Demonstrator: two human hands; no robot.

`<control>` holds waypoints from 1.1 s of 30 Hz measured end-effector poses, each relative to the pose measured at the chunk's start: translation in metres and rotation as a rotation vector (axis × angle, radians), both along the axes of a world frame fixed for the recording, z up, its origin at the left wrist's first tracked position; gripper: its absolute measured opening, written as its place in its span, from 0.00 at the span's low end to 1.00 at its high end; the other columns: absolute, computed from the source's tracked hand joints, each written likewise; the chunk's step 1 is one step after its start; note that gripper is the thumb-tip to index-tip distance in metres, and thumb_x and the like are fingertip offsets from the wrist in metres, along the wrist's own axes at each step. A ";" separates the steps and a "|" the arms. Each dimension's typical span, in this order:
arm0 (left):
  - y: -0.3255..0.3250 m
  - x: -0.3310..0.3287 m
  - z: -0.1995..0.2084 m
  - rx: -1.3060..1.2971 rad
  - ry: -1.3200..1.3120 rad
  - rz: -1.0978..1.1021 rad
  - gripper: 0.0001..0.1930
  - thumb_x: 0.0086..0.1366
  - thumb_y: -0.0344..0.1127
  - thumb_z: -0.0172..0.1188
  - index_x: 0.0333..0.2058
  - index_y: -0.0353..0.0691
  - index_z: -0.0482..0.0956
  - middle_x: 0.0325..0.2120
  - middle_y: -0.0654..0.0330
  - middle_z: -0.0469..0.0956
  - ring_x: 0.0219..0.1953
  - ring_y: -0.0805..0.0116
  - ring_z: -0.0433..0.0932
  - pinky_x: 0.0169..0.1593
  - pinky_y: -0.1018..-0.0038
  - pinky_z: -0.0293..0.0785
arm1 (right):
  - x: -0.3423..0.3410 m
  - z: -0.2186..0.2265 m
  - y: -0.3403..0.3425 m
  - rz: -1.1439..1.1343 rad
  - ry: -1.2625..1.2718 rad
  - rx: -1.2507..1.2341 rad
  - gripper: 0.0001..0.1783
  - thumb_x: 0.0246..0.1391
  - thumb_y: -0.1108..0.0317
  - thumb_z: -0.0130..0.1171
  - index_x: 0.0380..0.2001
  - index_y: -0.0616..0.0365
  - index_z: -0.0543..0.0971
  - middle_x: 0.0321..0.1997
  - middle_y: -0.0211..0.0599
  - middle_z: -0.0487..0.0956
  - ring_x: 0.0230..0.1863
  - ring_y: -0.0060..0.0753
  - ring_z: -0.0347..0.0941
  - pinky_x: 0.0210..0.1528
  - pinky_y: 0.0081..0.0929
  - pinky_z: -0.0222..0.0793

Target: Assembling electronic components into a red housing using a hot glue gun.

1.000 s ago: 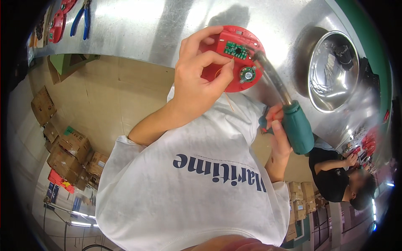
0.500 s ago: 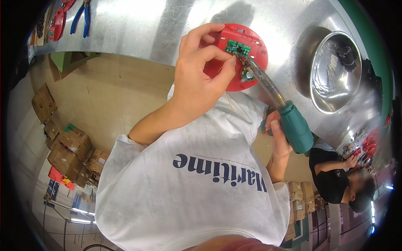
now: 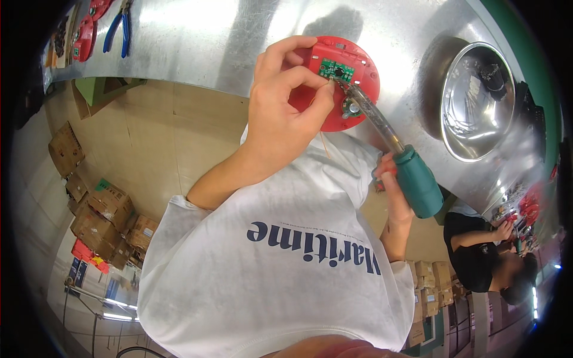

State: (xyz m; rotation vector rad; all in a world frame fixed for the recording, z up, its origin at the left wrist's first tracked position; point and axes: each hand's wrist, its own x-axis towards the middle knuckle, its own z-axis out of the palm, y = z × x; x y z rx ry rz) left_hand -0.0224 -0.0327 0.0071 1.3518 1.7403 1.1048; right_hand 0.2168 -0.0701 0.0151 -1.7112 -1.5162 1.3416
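A round red plastic housing (image 3: 365,89) lies on the metal table, with a small green circuit board (image 3: 337,70) fixed inside it. Beside the board sits a round silver component (image 3: 352,108). My left hand (image 3: 286,95) is closed, thumb and forefinger pinching a thin wire (image 3: 324,145) at the board's lower edge; other fingers rest at the housing's upper left rim. My right hand (image 3: 397,194) grips a soldering iron (image 3: 419,181) by its green handle. The iron's metal shaft slants up to the left, its tip at the board's lower edge, close to my left fingertips; exact contact is too small to tell.
To the right stands a shiny metal bowl (image 3: 474,128) with a dark object inside. Blue-handled pliers (image 3: 122,30) and more red parts (image 3: 86,39) lie at the far left. Another person (image 3: 477,244) works at the lower right. Cardboard boxes (image 3: 98,221) are stacked at lower left.
The view has shifted slightly. My left hand keeps its pinch at the board, and the soldering iron's tip stays at nearly the same spot.
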 end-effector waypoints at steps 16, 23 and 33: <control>0.005 -0.002 0.010 -0.110 -0.041 -0.012 0.02 0.49 0.26 0.62 0.22 0.35 0.78 0.48 0.56 0.71 0.43 0.61 0.68 0.48 0.68 0.67 | 0.058 -0.009 -0.015 -0.484 0.668 0.182 0.21 0.42 0.68 0.53 0.41 0.68 0.67 0.37 0.49 0.68 0.26 0.36 0.65 0.27 0.25 0.63; 0.006 -0.013 0.020 -0.102 0.142 -0.155 0.02 0.56 0.26 0.61 0.28 0.35 0.78 0.49 0.55 0.70 0.42 0.70 0.70 0.44 0.75 0.70 | 0.077 -0.015 -0.016 -0.505 0.749 0.249 0.20 0.44 0.68 0.51 0.41 0.68 0.68 0.39 0.48 0.69 0.26 0.35 0.65 0.30 0.26 0.62; 0.045 -0.047 0.046 -0.149 0.319 -0.618 0.29 0.51 0.28 0.64 0.54 0.43 0.70 0.43 0.53 0.71 0.46 0.53 0.72 0.48 0.64 0.71 | 0.085 -0.030 -0.019 -0.555 0.943 0.190 0.15 0.47 0.66 0.54 0.35 0.65 0.67 0.39 0.43 0.66 0.27 0.31 0.63 0.30 0.26 0.59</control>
